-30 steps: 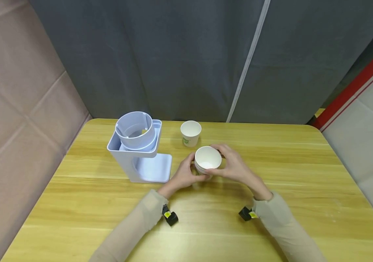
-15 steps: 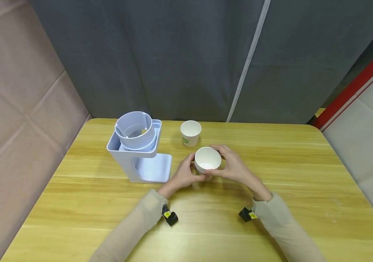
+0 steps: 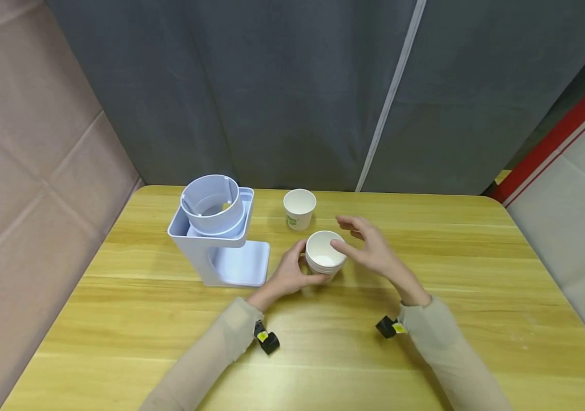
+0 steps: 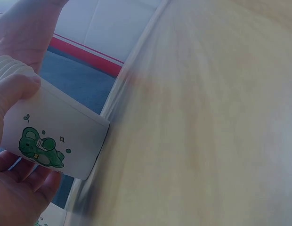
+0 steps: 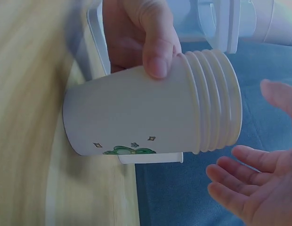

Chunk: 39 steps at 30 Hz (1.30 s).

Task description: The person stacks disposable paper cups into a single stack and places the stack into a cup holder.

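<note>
A stack of several nested white paper cups (image 3: 321, 256) stands upright on the wooden table in front of me. My left hand (image 3: 292, 271) grips its side, with the thumb pressed to the near wall below the rims (image 5: 158, 66). Green cartoon printing shows on the outermost cup (image 4: 87, 146) in the left wrist view. Beside the stack's rims, my right hand (image 3: 371, 245) has its fingers and thumb spread apart and holds nothing. In the right wrist view a gap shows between that hand (image 5: 263, 183) and the rims.
A single white paper cup (image 3: 299, 221) stands just behind the stack. To the left is a pale blue stand (image 3: 194, 254) with a round open tube (image 3: 215, 220) on top and a flat base (image 3: 243, 265). A dark grey curtain (image 3: 282, 103) hangs behind the table (image 3: 451, 274).
My right hand has let go of the stack's rim and drawn slightly up and to the right, its fingers spreading. My left hand and the stack hold nearly the same place.
</note>
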Each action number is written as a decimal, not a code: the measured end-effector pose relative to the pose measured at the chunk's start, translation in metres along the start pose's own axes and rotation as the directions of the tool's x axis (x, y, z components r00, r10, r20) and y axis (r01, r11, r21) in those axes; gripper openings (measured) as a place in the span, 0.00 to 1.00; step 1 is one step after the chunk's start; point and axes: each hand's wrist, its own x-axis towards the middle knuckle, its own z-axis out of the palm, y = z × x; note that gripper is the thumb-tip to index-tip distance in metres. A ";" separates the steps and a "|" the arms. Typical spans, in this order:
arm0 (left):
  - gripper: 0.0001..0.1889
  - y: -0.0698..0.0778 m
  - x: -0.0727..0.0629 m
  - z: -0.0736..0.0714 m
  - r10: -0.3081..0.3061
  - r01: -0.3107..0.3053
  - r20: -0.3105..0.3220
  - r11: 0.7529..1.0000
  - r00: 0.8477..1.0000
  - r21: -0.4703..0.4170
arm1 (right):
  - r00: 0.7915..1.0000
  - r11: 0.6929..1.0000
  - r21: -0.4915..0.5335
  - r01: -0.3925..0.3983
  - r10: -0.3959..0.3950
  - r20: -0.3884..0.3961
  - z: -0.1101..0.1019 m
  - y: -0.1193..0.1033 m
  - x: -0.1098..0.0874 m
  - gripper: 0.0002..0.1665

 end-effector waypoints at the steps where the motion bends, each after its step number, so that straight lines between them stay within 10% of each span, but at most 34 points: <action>1: 0.40 0.000 0.000 0.000 0.002 -0.002 -0.001 1.000 1.000 -0.002 | 1.000 1.000 0.002 -0.003 0.003 -0.008 -0.001 0.001 0.001 0.30; 39: 0.40 -0.001 0.001 0.000 0.001 -0.001 -0.008 1.000 1.000 0.029 | 0.994 0.994 -0.091 -0.055 0.063 0.085 0.002 0.043 0.095 0.36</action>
